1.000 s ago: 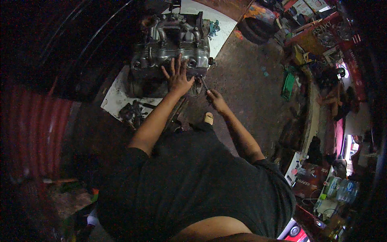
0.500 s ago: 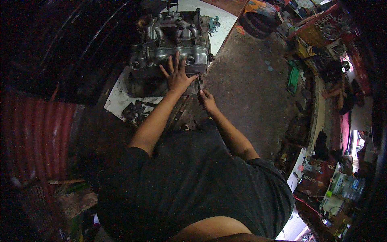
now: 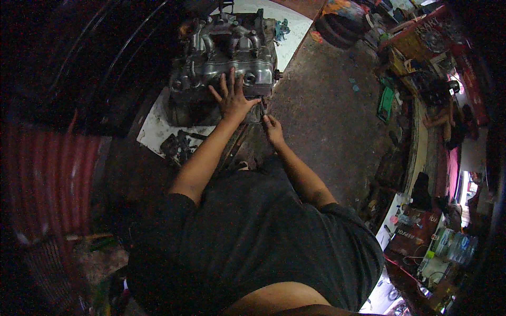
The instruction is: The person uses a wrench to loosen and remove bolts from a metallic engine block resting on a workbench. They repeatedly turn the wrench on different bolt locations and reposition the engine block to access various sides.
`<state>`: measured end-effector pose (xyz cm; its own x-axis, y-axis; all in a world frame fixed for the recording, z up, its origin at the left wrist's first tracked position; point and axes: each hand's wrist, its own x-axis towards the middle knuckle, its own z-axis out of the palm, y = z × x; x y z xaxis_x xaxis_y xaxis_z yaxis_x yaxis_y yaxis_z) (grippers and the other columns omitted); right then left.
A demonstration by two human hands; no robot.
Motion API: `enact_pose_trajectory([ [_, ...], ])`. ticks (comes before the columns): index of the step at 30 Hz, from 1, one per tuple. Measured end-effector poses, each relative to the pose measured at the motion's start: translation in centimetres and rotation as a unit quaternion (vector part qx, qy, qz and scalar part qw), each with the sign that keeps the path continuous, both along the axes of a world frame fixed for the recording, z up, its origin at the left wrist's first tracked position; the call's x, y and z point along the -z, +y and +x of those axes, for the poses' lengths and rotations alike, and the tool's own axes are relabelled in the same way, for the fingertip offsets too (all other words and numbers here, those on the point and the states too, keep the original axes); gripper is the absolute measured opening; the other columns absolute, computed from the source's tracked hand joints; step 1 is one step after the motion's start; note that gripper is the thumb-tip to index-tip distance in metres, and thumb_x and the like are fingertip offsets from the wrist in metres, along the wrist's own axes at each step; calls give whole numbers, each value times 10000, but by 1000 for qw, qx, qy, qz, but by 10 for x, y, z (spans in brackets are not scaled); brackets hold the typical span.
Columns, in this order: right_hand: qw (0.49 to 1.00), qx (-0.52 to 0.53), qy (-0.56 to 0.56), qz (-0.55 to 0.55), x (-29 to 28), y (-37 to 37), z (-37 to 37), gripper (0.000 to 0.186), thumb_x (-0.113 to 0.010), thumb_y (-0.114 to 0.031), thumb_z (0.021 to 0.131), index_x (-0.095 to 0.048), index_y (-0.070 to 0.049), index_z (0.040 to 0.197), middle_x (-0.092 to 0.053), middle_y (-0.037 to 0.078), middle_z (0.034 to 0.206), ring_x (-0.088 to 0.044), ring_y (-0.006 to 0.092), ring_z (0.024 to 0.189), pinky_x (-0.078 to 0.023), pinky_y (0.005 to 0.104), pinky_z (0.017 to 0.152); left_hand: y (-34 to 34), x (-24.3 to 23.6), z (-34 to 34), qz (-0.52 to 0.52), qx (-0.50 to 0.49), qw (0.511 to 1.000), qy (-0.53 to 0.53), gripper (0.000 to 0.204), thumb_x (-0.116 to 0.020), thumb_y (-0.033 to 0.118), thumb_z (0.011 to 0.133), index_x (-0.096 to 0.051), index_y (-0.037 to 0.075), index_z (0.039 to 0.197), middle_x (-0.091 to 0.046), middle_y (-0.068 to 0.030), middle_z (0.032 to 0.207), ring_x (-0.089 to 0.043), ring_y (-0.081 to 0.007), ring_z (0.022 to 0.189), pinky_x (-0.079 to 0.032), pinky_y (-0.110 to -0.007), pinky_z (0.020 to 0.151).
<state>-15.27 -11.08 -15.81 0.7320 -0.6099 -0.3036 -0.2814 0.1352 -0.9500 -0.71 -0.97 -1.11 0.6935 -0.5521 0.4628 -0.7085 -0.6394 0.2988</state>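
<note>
A grey metal engine (image 3: 224,52) stands on a white board (image 3: 158,122) in front of me. My left hand (image 3: 231,100) lies open against the engine's near side, its fingers spread and its thumb stretched toward the right corner. In my closed right hand (image 3: 272,130) is a thin metal hand tool (image 3: 264,109), pointing away from me at the near right corner of the engine, close to the left thumb. Whether it is a wrench or a screwdriver is too dark and small to tell. The tool's far end is hard to make out against the engine.
Dark metal parts (image 3: 179,147) lie on the board's near left corner. Red corrugated sheet (image 3: 52,179) stands at the left. Tyres (image 3: 342,31), a green case (image 3: 386,100) and plastic bottles (image 3: 456,246) are to the right. Bare floor (image 3: 327,121) lies right of the engine.
My right hand and the tool have shifted very slightly up and to the right. The left hand stays spread on the engine.
</note>
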Motion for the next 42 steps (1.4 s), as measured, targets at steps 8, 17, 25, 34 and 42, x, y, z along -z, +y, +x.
enact_pose_trajectory([
  [8, 986, -49, 35, -155, -29, -17, -8, 380, -526, -347, 952, -619, 4, 1066, -666, 116, 967, -609, 230, 895, -449, 343, 810, -1, 10, 3, -48, 21, 998, -28, 1152, -791, 594, 517, -231, 193, 1441, -132, -57, 1554, -117, -359, 1414, 12, -727, 1023],
  [17, 721, -315, 221, -576, -138, -141, 13, 246, -527, -297, 902, -668, -102, 953, -680, 148, 874, -651, 379, 807, -502, 475, 665, -1, 6, 2, -60, 46, 997, -23, 1133, -813, 547, 525, -237, 198, 1436, -132, -66, 1554, -124, -353, 1414, 16, -722, 1024],
  [25, 573, -370, 177, -709, -218, -78, 75, 149, -555, -153, 798, -668, -67, 844, -662, 182, 763, -668, 361, 716, -525, 450, 557, 2, 3, 2, -41, 44, 998, 25, 1097, -811, 521, 544, -255, 209, 1437, -125, -61, 1557, -111, -338, 1421, 37, -703, 1034],
  [34, 777, -251, 212, -537, -229, -71, 4, 252, -548, -196, 867, -634, -101, 1084, -675, 170, 906, -652, 358, 860, -508, 460, 696, 7, -11, -3, -41, 54, 997, 47, 962, -779, 473, 632, -308, 200, 1425, -125, -67, 1556, -78, -338, 1425, 41, -695, 1039],
  [42, 997, -4, 43, -70, -62, -23, -31, 324, -555, -326, 943, -591, -28, 1064, -574, 19, 793, -517, 129, 682, -426, 289, 617, 4, -3, 0, -24, 39, 999, 20, 894, -715, 474, 708, -283, 201, 1441, -89, -64, 1562, -59, -351, 1427, 49, -700, 1037],
])
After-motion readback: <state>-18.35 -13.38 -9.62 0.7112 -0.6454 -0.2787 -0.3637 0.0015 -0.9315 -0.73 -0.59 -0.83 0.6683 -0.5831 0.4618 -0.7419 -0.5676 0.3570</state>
